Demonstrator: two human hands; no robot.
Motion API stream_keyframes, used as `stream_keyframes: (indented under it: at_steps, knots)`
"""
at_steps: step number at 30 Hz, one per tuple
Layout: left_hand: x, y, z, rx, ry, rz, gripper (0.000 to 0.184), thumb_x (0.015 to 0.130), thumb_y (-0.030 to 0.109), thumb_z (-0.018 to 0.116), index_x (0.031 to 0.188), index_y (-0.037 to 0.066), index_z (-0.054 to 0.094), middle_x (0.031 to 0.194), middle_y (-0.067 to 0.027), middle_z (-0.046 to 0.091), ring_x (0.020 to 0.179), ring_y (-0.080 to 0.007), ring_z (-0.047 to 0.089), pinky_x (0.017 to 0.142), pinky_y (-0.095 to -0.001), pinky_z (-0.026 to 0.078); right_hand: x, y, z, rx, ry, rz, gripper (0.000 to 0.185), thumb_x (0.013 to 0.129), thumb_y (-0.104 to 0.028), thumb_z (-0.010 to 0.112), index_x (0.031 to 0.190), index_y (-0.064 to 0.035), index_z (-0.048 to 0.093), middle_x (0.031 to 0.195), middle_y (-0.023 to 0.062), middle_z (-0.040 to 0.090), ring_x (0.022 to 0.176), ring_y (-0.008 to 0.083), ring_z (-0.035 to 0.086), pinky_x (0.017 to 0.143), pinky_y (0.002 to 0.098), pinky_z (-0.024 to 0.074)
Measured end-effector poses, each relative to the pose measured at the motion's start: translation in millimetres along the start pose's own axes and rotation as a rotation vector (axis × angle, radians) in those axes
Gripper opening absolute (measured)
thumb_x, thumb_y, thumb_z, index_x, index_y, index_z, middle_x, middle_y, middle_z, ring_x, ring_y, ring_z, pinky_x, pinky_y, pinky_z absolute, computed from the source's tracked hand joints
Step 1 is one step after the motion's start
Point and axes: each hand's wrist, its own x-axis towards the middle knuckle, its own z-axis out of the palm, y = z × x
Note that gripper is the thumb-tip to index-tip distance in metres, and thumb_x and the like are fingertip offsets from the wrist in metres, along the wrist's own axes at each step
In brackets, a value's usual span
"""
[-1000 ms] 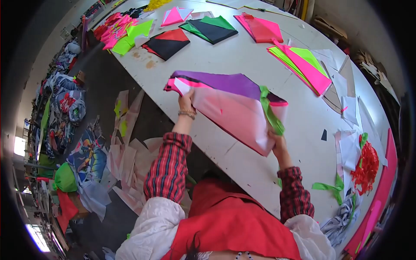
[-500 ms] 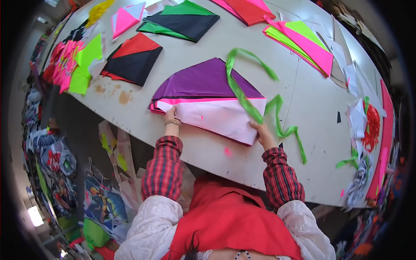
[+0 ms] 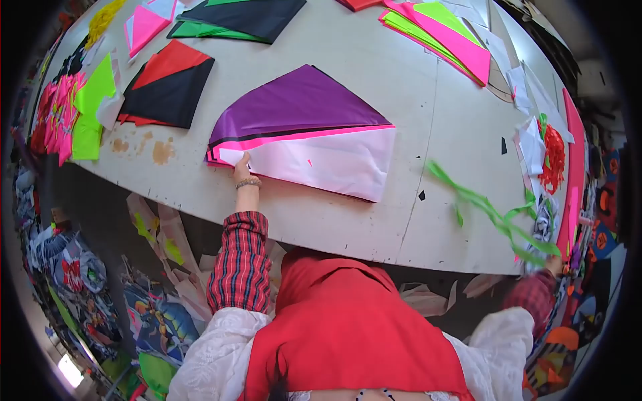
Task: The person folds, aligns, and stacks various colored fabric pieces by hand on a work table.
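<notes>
A folded stack of cut fabric (image 3: 321, 159), purple above and white below with pink and black edges between, lies on the table. My left hand (image 3: 243, 170) grips its lower left edge, thumb on the white face and the other fingers out of sight underneath. Far to the right, at the table's edge, my right hand (image 3: 554, 264) is blurred and partly hidden. It has hold of a long green fabric strip (image 3: 491, 210), which trails back over the tabletop.
Other folded stacks lie around: red and black (image 3: 170, 87), green and black (image 3: 244, 23), pink and lime (image 3: 441, 40). Pink and lime scraps (image 3: 90, 110) hang at the left edge. Red shreds (image 3: 552, 160) and white offcuts (image 3: 530, 157) lie at right.
My right hand has left the fabric stack and swung right, pulling the green strip off it. My left hand keeps its place on the stack. The whole view has shifted.
</notes>
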Motion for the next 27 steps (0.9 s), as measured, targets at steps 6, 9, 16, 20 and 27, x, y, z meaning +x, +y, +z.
stream_keyframes:
  at_steps: [6,9,16,20,27]
  knots:
    - [21,-14,-1,-0.096,0.031,0.004,0.037,0.075,0.013,0.066,0.103,-0.010,0.058,0.093,-0.0156,0.062,0.076,-0.0236,0.062,0.065,-0.0285,0.051,47,-81,-8,-0.494,0.309,-0.500,0.042,0.081,-0.013,0.055,0.121,-0.0008,0.045,0.118,0.0164,0.050,0.105,0.0263,0.051,0.087,0.0307,0.0393]
    - [50,-25,-18,-0.240,-0.077,-0.024,0.037,0.070,0.009,0.066,0.102,-0.006,0.058,0.092,-0.0145,0.061,0.074,-0.0245,0.061,0.064,-0.0295,0.051,-37,-169,168,-0.147,-0.099,-1.019,0.052,0.080,-0.010,0.058,0.128,-0.0007,0.042,0.127,0.0162,0.047,0.115,0.0273,0.048,0.095,0.0321,0.0374]
    - [15,52,-32,-0.715,-0.135,0.053,0.028,0.084,0.025,0.056,0.102,0.003,0.057,0.093,-0.0112,0.061,0.084,-0.0230,0.059,0.074,-0.0317,0.048,-472,-331,443,0.035,-0.864,-1.744,0.063,0.065,-0.013,0.070,0.123,-0.0051,0.046,0.122,0.0163,0.047,0.111,0.0330,0.047,0.094,0.0382,0.0397]
    - [32,62,-36,-0.681,-0.189,0.062,0.029,0.087,0.029,0.050,0.102,0.005,0.057,0.094,-0.0105,0.062,0.086,-0.0226,0.060,0.074,-0.0317,0.048,-560,-350,512,-0.241,-0.802,-1.765,0.066,0.063,-0.022,0.074,0.120,-0.0025,0.046,0.120,0.0173,0.047,0.109,0.0329,0.048,0.089,0.0432,0.0415]
    - [31,60,-20,-0.768,-0.197,0.059,0.034,0.091,0.036,0.043,0.102,0.007,0.058,0.095,-0.0098,0.063,0.081,-0.0203,0.062,0.070,-0.0293,0.049,-592,-350,529,-0.630,-0.645,-1.810,0.070,0.062,-0.027,0.077,0.119,-0.0025,0.045,0.107,0.0158,0.055,0.096,0.0314,0.054,0.080,0.0466,0.0430]
